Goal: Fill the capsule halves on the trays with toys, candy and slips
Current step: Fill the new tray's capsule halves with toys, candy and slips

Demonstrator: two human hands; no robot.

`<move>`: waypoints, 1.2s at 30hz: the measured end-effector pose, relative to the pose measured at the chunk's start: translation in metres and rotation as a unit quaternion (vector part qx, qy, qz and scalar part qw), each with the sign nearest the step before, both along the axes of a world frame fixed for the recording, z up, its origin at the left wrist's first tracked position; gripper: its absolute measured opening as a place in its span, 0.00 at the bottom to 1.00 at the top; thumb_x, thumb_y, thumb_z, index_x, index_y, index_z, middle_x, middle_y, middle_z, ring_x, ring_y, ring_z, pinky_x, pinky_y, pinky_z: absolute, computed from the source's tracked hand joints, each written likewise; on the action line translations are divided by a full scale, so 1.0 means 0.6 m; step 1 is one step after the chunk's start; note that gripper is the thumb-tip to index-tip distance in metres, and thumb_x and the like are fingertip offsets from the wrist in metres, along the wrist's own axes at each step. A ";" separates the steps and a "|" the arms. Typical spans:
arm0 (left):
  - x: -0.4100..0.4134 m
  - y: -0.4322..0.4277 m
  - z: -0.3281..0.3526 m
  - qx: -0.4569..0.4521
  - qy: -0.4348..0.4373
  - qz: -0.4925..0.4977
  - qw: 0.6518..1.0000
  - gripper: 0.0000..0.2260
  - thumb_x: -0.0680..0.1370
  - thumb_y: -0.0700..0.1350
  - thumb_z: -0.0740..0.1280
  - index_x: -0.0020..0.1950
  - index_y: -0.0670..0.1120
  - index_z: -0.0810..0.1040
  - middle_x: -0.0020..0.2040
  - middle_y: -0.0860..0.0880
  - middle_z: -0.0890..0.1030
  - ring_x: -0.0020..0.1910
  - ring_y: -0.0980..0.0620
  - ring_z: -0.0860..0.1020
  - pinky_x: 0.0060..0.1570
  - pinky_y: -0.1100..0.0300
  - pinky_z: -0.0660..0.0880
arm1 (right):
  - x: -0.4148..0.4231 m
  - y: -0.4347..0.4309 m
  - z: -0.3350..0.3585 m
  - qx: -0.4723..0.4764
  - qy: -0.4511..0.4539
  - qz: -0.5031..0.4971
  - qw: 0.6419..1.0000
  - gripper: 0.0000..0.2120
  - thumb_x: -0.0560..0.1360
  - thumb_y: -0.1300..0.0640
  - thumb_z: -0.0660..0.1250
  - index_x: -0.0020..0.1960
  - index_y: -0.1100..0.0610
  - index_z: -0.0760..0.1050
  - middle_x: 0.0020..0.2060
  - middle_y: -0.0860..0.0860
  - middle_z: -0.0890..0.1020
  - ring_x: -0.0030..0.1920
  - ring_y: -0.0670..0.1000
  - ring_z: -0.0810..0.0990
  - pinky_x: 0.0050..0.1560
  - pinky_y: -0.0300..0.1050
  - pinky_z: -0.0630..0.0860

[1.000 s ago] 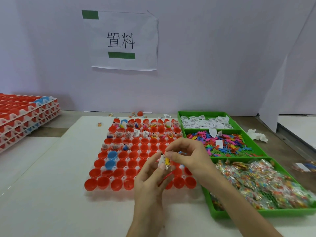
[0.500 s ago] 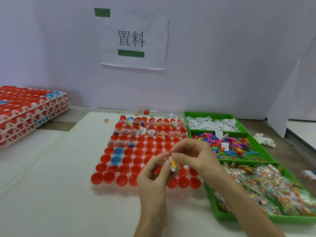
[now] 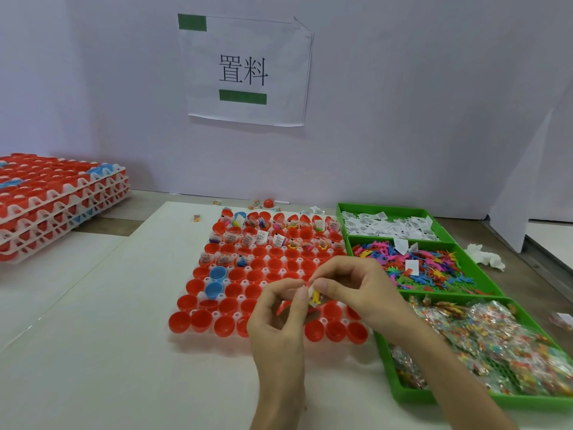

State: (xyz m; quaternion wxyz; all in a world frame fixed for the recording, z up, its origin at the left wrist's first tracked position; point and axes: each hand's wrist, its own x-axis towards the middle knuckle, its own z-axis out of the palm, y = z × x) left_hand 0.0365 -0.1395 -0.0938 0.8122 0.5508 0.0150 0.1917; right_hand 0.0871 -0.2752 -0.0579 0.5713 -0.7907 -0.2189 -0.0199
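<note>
While curled close, fingers (image 3: 329,286) pinching bundle (image 3: 315,297).

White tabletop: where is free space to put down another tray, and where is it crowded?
Free: the tabletop between the stacked trays and the capsule tray, and the strip before that tray, left of the left hand. Crowded: the green bins flank its right side; loose pieces lie behind it.

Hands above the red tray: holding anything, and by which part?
Yes: a small yellow-and-white bundle, pinched at its left edge by the left hand and at its right edge by the right hand.
</note>
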 end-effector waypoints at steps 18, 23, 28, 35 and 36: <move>-0.008 -0.008 -0.007 0.155 -0.047 0.099 0.982 0.15 0.76 0.36 0.72 0.46 0.59 0.79 0.42 0.56 0.83 0.44 0.53 0.82 0.42 0.66 0.79 | -0.008 -0.003 0.010 -0.013 -0.031 0.018 0.999 0.09 0.73 0.62 0.76 0.45 0.48 0.85 0.42 0.50 0.86 0.45 0.53 0.86 0.48 0.46 0.83; -0.008 -0.006 -0.008 0.183 -0.065 0.187 0.963 0.15 0.76 0.34 0.69 0.45 0.56 0.78 0.43 0.58 0.81 0.45 0.53 0.81 0.43 0.67 0.77 | 0.031 0.019 0.041 -0.046 -0.050 -0.115 0.991 0.03 0.69 0.51 0.77 0.42 0.46 0.85 0.39 0.45 0.86 0.39 0.47 0.85 0.43 0.42 0.83; -0.013 -0.006 -0.003 0.240 -0.133 0.185 0.944 0.12 0.71 0.32 0.65 0.42 0.49 0.77 0.39 0.56 0.77 0.39 0.54 0.77 0.38 0.68 0.73 | 0.113 0.084 0.051 -0.200 -0.083 -0.103 0.971 0.02 0.73 0.53 0.76 0.45 0.50 0.86 0.36 0.42 0.85 0.38 0.41 0.82 0.39 0.32 0.78; -0.007 -0.004 -0.011 0.234 -0.135 0.200 0.942 0.14 0.69 0.31 0.65 0.42 0.51 0.77 0.38 0.56 0.77 0.35 0.55 0.77 0.35 0.66 0.73 | 0.166 0.147 0.010 -0.306 -0.064 -0.080 0.947 0.05 0.76 0.55 0.73 0.50 0.54 0.85 0.41 0.44 0.83 0.41 0.40 0.80 0.42 0.31 0.73; -0.004 -0.003 -0.013 0.229 -0.132 0.200 0.943 0.14 0.69 0.31 0.65 0.42 0.51 0.77 0.38 0.56 0.78 0.35 0.55 0.77 0.34 0.66 0.74 | 0.167 0.150 0.006 -0.304 -0.063 -0.080 0.947 0.05 0.76 0.55 0.73 0.50 0.54 0.85 0.41 0.45 0.83 0.41 0.40 0.80 0.42 0.32 0.74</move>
